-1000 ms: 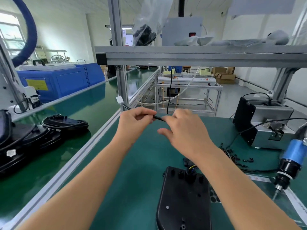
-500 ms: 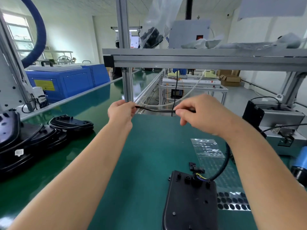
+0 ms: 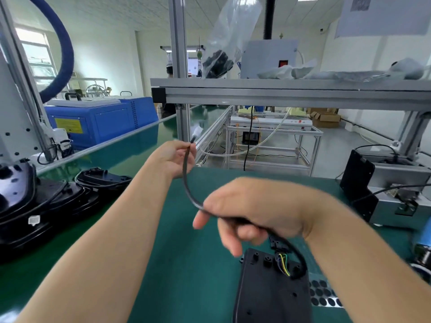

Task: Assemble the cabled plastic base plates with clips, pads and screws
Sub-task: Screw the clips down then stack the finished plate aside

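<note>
A black plastic base plate [image 3: 270, 292] lies on the green mat at the lower middle, with coloured wires at its top end. Its black cable [image 3: 186, 180] rises from there in a curve. My left hand [image 3: 173, 157] pinches the cable near its white connector end, held up above the mat. My right hand [image 3: 251, 210] is lower, just above the plate, fingers curled round the cable's lower stretch. A sheet of black round pads [image 3: 321, 296] lies right of the plate.
Stacked black base plates [image 3: 46, 201] sit on the conveyor at the left. An aluminium frame post [image 3: 180, 113] and shelf stand ahead. A grey machine [image 3: 384, 197] is at the right, and a blue electric screwdriver [image 3: 423, 248] hangs at the right edge.
My right hand has slid down along the cable from level with the left hand to just above the plate. The cable now hangs in a curve instead of stretched straight.
</note>
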